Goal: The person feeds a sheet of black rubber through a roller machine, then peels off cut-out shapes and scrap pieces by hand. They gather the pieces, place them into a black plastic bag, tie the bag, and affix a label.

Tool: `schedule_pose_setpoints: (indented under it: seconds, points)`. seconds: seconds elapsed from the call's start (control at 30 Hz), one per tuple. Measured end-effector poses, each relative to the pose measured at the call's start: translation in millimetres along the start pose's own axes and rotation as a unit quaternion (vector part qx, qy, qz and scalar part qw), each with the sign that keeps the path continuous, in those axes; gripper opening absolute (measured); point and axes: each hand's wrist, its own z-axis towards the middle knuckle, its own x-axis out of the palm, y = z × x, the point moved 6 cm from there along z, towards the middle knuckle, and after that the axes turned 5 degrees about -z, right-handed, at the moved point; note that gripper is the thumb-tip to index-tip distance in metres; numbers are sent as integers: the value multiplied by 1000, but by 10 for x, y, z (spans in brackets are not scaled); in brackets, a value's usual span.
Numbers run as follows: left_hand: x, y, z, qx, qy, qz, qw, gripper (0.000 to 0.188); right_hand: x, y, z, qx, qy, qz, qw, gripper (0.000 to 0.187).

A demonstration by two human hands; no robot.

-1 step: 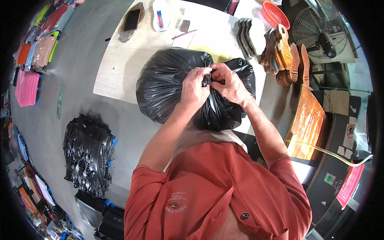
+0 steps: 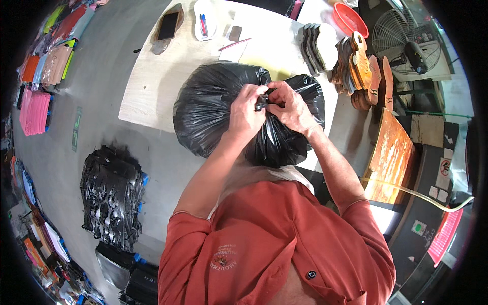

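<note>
A full black plastic bag (image 2: pixel 206 109) with a shiny, creased surface rests at the near edge of the pale table (image 2: pixel 145 96). Its gathered neck is bunched up at the middle, between bulging sides. My left hand (image 2: pixel 246 113) pinches the twisted plastic from the left. From the right, my right hand (image 2: pixel 291 108) grips the same neck, thumb and fingers pressed together. Both hands nearly meet there, and the fingers partly hide the bunched plastic.
Farther back lie a phone (image 2: pixel 168 25), a white tray with pens (image 2: pixel 205 23) and a red pencil (image 2: pixel 235 44). At right stand stacked shaped pieces (image 2: pixel 360 63), a red basin (image 2: pixel 349 19) and a fan (image 2: pixel 406 43). Dark sheets (image 2: pixel 112 195) are piled at left.
</note>
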Motion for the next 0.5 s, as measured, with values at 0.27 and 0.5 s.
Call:
schedule_pose_setpoints:
  seconds: [0.27,0.5]
  points:
    - [-114,101,-2,-64,90,-67,992,32,235,-71,8,-74,-114,-145,980,45]
    - [-129,-6,-166,26,19,-69,997,38,167,115,-49,-98,-84,-115,985,50]
